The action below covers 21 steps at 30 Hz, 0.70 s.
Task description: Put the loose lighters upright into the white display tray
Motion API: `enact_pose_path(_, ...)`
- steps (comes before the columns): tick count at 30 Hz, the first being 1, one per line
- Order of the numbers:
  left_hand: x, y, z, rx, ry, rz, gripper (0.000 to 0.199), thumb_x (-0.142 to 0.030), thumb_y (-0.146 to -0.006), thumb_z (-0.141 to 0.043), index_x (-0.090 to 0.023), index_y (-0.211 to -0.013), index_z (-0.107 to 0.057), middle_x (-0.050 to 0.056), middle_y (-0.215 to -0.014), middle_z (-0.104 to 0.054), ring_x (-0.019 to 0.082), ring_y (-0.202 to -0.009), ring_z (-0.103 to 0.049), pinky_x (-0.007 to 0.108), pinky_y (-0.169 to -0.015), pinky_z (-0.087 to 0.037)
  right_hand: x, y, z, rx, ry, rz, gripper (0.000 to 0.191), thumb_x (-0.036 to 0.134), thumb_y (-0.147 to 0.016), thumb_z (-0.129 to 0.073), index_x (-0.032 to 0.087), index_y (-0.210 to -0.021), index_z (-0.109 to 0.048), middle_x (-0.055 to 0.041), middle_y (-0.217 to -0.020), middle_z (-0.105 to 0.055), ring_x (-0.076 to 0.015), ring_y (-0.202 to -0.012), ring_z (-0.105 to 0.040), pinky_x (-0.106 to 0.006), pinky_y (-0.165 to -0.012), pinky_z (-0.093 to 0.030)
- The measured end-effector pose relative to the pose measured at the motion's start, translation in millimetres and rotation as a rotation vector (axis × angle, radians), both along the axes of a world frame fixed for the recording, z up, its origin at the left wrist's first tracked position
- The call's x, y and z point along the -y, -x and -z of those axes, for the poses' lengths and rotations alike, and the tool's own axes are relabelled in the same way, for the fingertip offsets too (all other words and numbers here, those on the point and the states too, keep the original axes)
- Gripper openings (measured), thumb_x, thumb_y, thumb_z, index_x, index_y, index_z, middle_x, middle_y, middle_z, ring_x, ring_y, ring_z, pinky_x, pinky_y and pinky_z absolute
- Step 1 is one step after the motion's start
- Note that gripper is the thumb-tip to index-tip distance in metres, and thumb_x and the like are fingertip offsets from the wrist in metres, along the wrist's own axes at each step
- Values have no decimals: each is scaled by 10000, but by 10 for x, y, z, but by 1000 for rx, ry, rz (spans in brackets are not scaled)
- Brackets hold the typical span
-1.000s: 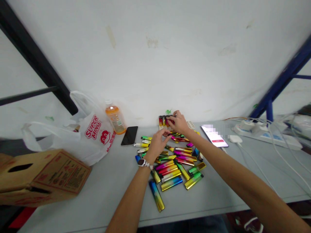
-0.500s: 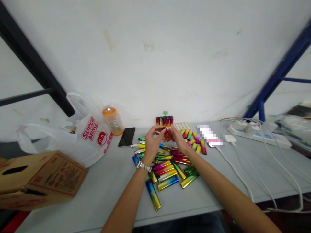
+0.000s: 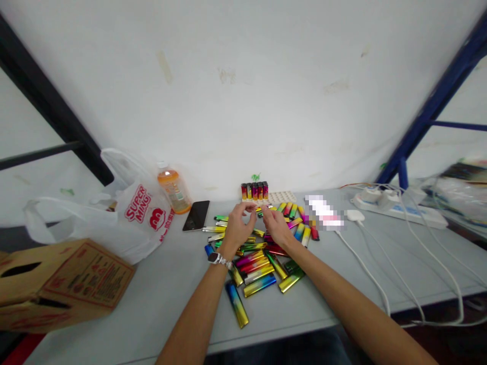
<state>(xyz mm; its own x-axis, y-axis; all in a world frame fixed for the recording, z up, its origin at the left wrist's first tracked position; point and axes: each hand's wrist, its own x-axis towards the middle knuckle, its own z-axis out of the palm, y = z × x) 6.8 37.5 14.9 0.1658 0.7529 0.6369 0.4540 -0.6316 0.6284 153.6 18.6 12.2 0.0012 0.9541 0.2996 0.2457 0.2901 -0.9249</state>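
Nearest first: at the front of your grey, flat-topped bench (image 3: 160, 304), one shiny blue-to-gold foil-bodied lighter (image 3: 236, 305) lies apart from the heap, on your side of both hands. Next, the heap: loose, flat, metallic-coloured lighters (image 3: 253, 265) in red, magenta, green, blue and gold, lying at mixed angles. They spread under your wrists, out past your left hand (image 3: 239, 224) on one side and past your right hand (image 3: 277, 224) on the other, with some just beyond the right fingers.

Your hands are level with the far part of the heap, near each other but apart, fingers half-curled and thumbs facing inward. A yellowish lighter (image 3: 263, 208) shows at the gap between the fingertips; cannot tell whether either hand grips it or it lies behind them.

Farther, just past your fingertips and near the white wall (image 3: 266, 91): an off-white tray dotted with small holes (image 3: 284, 197). A packed cluster of upright red, purple and yellow lighters with black tops (image 3: 254, 191) stands at its left end; the right stretch shows bare holes. Judged so, a minority is stood up, most remain loose.
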Motion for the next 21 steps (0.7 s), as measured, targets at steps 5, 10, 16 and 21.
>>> enact_pose_path(5,-23,3,50,-105,32,7,148,-247,-926,-538,-191,-1007,-650,60,-991,-714,179,-889,-640,318,-793,-501,15,34,-23,-104,-132,44,453,650,-935,-423,237,-748,-445,23,-658,-442,-152,-612,-424,-277,-574,-372)
enact_pose_path(10,-32,10,66,-123,49,-3,136,-222,-916,-547,-190,-988,-658,56,-976,-712,179,-878,-630,320,-812,-505,-16,49,10,-236,-49,-10,557,704,-910,-401,222,-657,-515,34,-535,-351,-135,-498,-341,-282,-487,-297)
enact_pose_path(16,-44,15,99,-191,69,-16,129,-229,-918,-542,-192,-949,-661,49,-915,-699,195,-902,-630,342,-848,-507,13,44,-17,-434,177,-51,630,752,-866,-400,240,-499,-379,33,-443,-297,-111,-404,-250,-288,-409,-211)
enact_pose_path(21,-25,-5,107,-271,104,-19,119,-219,-912,-547,-189,-914,-662,51,-903,-699,204,-911,-634,352,-870,-504,3,36,-28,-419,164,7,599,685,-906,-369,246,-498,-363,22,-425,-327,-120,-395,-268,-292,-400,-235)
